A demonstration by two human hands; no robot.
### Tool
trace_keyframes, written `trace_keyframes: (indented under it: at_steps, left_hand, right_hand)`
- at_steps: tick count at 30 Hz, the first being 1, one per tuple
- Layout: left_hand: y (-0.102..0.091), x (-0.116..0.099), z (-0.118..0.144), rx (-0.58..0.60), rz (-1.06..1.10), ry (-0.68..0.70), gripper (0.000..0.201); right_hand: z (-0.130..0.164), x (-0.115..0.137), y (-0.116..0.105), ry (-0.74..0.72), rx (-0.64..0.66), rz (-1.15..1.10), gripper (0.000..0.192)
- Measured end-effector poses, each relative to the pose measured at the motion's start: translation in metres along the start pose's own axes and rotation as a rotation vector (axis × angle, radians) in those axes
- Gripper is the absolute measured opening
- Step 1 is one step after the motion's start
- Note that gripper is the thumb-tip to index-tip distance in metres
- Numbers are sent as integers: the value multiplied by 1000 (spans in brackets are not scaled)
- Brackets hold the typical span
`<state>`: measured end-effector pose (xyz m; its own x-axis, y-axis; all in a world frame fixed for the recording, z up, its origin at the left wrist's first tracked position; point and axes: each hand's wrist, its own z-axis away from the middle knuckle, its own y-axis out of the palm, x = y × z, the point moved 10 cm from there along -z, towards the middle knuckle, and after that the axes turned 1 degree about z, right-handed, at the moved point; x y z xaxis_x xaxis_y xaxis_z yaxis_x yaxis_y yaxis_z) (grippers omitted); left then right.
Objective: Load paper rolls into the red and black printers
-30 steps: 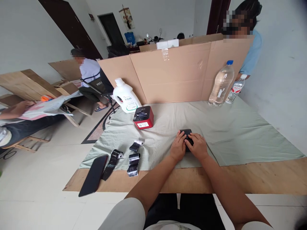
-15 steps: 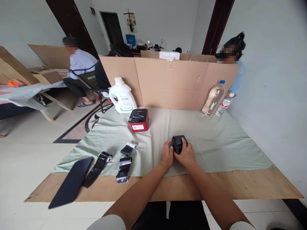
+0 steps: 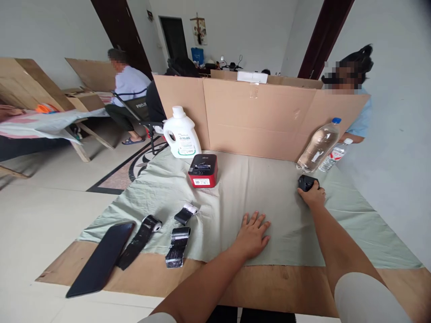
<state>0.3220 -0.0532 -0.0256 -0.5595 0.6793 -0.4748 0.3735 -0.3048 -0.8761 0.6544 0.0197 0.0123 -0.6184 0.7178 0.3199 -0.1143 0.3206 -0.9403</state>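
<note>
My right hand is closed around a small black boxy device, at the right side of the cloth just in front of the bottles. The fingers cover part of the device, and its exact kind is unclear. Palm down with fingers spread, my left hand lies on the green cloth and holds nothing. Left of it are a short black-and-white roll, a second partly unrolled roll and a longer unrolled black strip. A red and black printer-like box stands further back.
A dark flat tablet-like slab overhangs the front left edge. At the back stand a white jug, a large clear bottle and a smaller bottle, before a cardboard screen. Other people sit beyond the table.
My right hand has carried the black device from the middle to the back right, near the bottles. My left hand has let go of it and now rests flat on the cloth.
</note>
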Motion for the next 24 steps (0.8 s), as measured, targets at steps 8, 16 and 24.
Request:
trace_keyframes:
  at_steps: [8,16,24]
  left_hand:
    - [-6,-3,1,-48,79,26,49]
    - [-96,65,30,-722,368,-244,27]
    - [-236,244,70,-1040,458,-658,27]
  right_hand:
    - [71,32,0,-314,-265,12,87]
    - [197,104,72,-630,198,110,69]
    - [197,123,66,-464,359,-233,68]
